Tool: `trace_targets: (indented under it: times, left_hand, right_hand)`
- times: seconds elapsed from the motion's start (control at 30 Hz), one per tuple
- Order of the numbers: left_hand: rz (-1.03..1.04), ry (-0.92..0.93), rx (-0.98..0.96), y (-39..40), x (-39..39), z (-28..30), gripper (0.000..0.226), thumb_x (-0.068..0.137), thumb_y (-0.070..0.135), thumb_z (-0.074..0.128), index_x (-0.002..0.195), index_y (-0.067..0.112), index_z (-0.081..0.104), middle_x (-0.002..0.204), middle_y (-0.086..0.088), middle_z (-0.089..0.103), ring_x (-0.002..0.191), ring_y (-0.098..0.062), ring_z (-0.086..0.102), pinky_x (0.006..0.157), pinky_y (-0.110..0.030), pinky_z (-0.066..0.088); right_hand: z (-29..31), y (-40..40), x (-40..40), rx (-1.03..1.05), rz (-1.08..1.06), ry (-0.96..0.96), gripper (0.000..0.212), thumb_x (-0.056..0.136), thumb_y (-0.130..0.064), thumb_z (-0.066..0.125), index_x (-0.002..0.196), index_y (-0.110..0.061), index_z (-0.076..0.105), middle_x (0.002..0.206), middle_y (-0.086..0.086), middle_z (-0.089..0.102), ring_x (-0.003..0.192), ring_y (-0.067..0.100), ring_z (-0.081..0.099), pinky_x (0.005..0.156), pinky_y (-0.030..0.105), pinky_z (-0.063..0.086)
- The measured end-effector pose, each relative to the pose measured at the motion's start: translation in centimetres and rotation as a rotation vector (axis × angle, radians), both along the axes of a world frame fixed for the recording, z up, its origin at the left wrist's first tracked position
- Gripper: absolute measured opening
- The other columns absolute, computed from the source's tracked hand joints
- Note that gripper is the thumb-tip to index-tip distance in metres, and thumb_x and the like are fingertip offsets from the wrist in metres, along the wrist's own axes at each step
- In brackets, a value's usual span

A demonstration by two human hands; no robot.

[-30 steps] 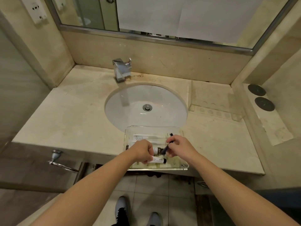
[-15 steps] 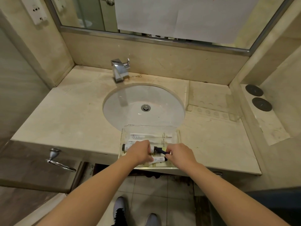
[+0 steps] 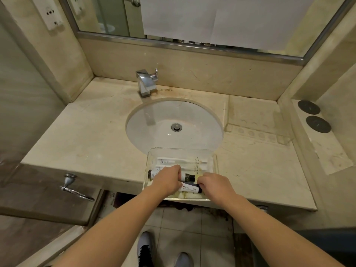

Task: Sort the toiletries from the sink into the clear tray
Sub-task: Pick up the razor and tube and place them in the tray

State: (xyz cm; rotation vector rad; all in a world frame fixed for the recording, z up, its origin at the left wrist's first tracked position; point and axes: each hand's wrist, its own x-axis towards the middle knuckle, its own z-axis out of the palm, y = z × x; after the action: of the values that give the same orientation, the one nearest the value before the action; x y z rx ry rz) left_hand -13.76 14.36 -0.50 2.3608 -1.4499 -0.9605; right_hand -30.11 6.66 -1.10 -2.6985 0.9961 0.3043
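A clear tray (image 3: 210,157) sits on the counter's front edge, just below the white sink basin (image 3: 154,122). Inside it lie white packets (image 3: 173,161) at the back, a small dark-capped bottle (image 3: 187,177) in the middle and a white tube with a dark cap (image 3: 189,188) at the front. My left hand (image 3: 167,179) rests curled over the tray's left half, touching the bottles. My right hand (image 3: 213,185) pinches the dark end of the front tube. The basin holds nothing but its drain (image 3: 176,127).
A chrome tap (image 3: 146,83) stands behind the basin. A second clear tray (image 3: 258,130) lies on the counter at the right. Two dark round discs (image 3: 313,116) sit on the right ledge. A towel ring (image 3: 75,189) hangs below the counter at left.
My right hand has lowered a dark item down into the tray and now sits low at the front tube's cap. My left hand stayed over the tray's left side.
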Motion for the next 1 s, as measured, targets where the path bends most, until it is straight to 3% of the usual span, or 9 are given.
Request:
trace_targets:
  times: [0.13,0.23,0.37,0.53,0.67,0.83,0.93,1.0]
  left_hand:
    - [-0.031,0.007,0.035,-0.1,-0.2,-0.2,0.026,0.078,0.007,0.054,0.067,0.027,0.043,0.093,0.0,0.067,0.091,-0.023,0.063,0.074,-0.036,0.05]
    - [-0.065,0.001,0.049,-0.1,-0.4,-0.2,0.027,0.077,0.006,0.057,0.066,0.027,0.043,0.087,0.002,0.063,0.091,-0.023,0.062,0.074,-0.035,0.05]
    - [-0.076,-0.017,0.016,-0.1,-0.2,-0.3,0.028,0.076,0.01,0.061,0.066,0.028,0.042,0.092,0.001,0.066,0.09,-0.022,0.062,0.075,-0.036,0.05]
    - [-0.03,-0.018,-0.073,0.2,1.0,0.3,0.013,0.078,0.013,0.057,0.076,0.022,0.048,0.083,0.001,0.065,0.079,-0.021,0.06,0.071,-0.034,0.05]
    - [0.079,-0.113,-0.152,0.6,3.0,0.8,0.007,0.082,0.014,0.053,0.083,0.019,0.049,0.081,0.0,0.06,0.076,-0.024,0.059,0.065,-0.034,0.047]
    - [0.182,-0.297,-0.128,2.0,5.7,0.3,0.023,0.087,0.01,0.049,0.11,0.012,0.048,0.109,-0.007,0.052,0.085,-0.025,0.057,0.069,-0.036,0.05]
    - [0.293,-0.264,-0.073,2.5,6.4,-0.3,0.031,0.089,0.011,0.049,0.119,0.005,0.046,0.117,-0.012,0.048,0.095,-0.03,0.056,0.07,-0.034,0.043]
    - [0.352,-0.204,-0.02,2.5,6.9,-0.8,0.027,0.091,0.011,0.047,0.117,0.003,0.049,0.117,-0.014,0.052,0.096,-0.03,0.057,0.072,-0.032,0.042]
  right_hand:
    - [0.0,0.1,-0.2,0.018,-0.026,-0.047,0.028,0.098,-0.023,0.04,0.107,-0.021,0.066,0.106,0.001,0.06,0.098,0.025,0.058,0.069,0.033,0.042]
    - [0.0,0.1,-0.3,0.034,-0.048,-0.069,0.027,0.097,-0.022,0.041,0.106,-0.021,0.067,0.106,0.0,0.061,0.097,0.023,0.059,0.069,0.032,0.043]
    - [0.0,0.2,-0.4,0.051,-0.059,-0.089,0.025,0.096,-0.024,0.043,0.107,-0.021,0.066,0.107,-0.002,0.06,0.098,0.022,0.059,0.07,0.031,0.043]
    - [0.0,0.1,-0.5,0.078,-0.092,-0.118,0.023,0.095,-0.024,0.046,0.105,-0.021,0.066,0.106,-0.004,0.063,0.095,0.019,0.06,0.07,0.029,0.044]
    - [0.2,-0.4,-0.7,0.108,-0.27,-0.148,0.018,0.094,-0.024,0.048,0.101,-0.019,0.064,0.101,-0.002,0.067,0.089,0.019,0.061,0.071,0.032,0.05]
    - [0.3,-1.0,-0.9,0.095,-0.577,-0.235,0.006,0.095,-0.021,0.048,0.096,-0.021,0.042,0.083,-0.001,0.059,0.071,0.019,0.057,0.054,0.03,0.039]
    - [0.0,-1.5,-0.9,0.157,-0.728,-0.242,0.009,0.095,-0.021,0.048,0.098,-0.018,0.039,0.087,0.001,0.056,0.075,0.02,0.057,0.056,0.031,0.039]
    - [-0.4,-1.9,-0.8,0.181,-0.757,-0.188,0.009,0.096,-0.022,0.044,0.094,-0.014,0.047,0.089,0.004,0.058,0.077,0.022,0.056,0.059,0.032,0.043]
